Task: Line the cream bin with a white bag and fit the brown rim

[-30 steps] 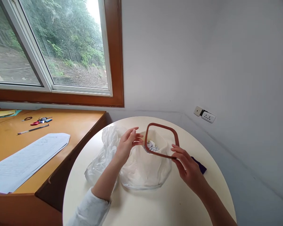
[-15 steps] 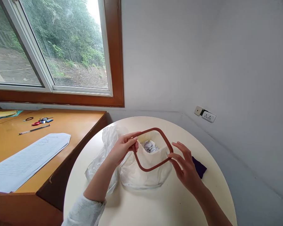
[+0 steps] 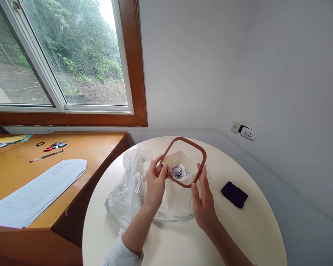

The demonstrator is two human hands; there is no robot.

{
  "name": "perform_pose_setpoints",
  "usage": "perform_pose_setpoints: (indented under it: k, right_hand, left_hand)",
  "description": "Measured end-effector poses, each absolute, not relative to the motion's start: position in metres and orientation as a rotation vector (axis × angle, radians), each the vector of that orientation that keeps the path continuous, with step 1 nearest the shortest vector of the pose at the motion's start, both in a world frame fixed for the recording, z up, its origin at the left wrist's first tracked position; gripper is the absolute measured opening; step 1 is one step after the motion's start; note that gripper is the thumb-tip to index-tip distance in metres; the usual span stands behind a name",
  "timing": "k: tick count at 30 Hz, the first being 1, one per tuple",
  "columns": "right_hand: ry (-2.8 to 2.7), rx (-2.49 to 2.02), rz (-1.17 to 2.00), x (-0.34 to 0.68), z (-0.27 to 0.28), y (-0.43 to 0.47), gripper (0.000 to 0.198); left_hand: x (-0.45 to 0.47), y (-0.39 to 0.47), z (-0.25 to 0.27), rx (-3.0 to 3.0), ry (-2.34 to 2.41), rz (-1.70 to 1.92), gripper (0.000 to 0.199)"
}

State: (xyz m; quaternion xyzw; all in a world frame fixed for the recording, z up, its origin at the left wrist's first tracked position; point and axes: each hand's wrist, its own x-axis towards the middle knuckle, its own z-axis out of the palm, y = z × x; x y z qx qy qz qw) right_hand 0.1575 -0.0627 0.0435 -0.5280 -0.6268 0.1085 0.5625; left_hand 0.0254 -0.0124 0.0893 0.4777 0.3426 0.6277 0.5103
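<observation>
One reddish-brown rounded-square frame, held tilted above a pale, plastic-draped container. Left hand: pinching the frame's left corner. Right hand: thumb and fingers gripping its right side. Inside container: crumpled paper. Right, on the round table: folded dark-purple cloth. Left: bunched translucent plastic.

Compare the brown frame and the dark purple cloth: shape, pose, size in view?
Shape: the brown frame is a thin, open ring with rounded corners; the dark purple cloth is a solid patch.
Pose: the frame is tilted, held up in the left hand and right hand; the cloth lies on the table.
Size: the frame's outline looks larger than the cloth's.
Shared: both outlines are roughly four-sided.
</observation>
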Motion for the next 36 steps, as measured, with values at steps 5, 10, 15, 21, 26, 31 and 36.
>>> perform_pose_setpoints:
  k: [5,10,15,21,26,31,36]
  right_hand:
    - [-1.401,-1.270,0.263,0.158,0.059,-0.046,0.058]
    - [-1.414,-1.336,0.224,0.175,0.071,-0.018,0.054]
    - [-1.422,-1.403,0.366,0.186,0.065,-0.001,0.056]
    - [-1.448,-1.397,0.397,0.193,0.057,0.008,0.055]
    - [-1.474,-1.340,0.470,0.200,0.055,0.018,0.053]
    - [-1.475,-1.308,0.520,0.204,0.055,0.024,0.052]
    - [-1.500,-1.319,0.520,0.204,0.058,0.022,0.052]
  left_hand:
    - [0.033,-0.020,0.082,1.268,0.932,1.577,0.027]
    - [0.028,-0.018,0.075,1.627,1.169,1.613,0.027]
    - [0.027,-0.022,0.064,2.048,1.486,1.506,0.038]
    - [0.031,-0.034,0.049,2.326,1.609,1.398,0.048]
    - [0.030,-0.039,0.042,2.400,1.571,1.392,0.051]
    - [0.026,-0.041,0.031,2.457,1.571,1.383,0.051]
    - [0.022,-0.041,0.030,2.449,1.569,1.428,0.053]
